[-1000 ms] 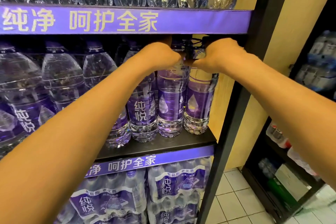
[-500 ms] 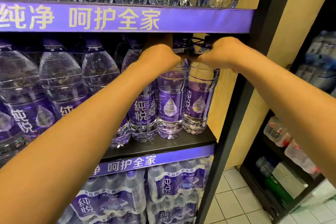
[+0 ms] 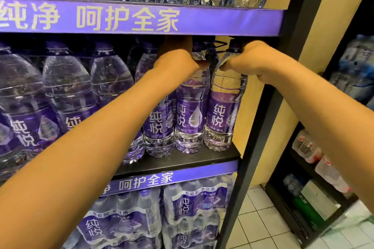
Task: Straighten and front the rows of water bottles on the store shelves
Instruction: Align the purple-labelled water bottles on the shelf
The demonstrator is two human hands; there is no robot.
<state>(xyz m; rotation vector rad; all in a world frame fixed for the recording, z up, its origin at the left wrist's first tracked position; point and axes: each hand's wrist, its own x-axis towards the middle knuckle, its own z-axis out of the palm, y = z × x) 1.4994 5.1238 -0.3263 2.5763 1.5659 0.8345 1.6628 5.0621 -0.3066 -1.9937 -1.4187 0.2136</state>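
Fingers of both hands curl around bottle necks under the upper shelf strip (image 3: 202, 22): left hand (image 3: 178, 60) grips the second bottle from the right (image 3: 190, 115), right hand (image 3: 249, 62) the end bottle (image 3: 222, 115). Both stand upright on the middle shelf (image 3: 182, 160), purple labels facing outward.

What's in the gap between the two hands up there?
In the head view, between the left hand and right hand show a bottle's neck and dark carry handles.

Bottle row (image 3: 190, 111) on shelf (image 3: 182, 160), wrapped packs (image 3: 194, 206) below.
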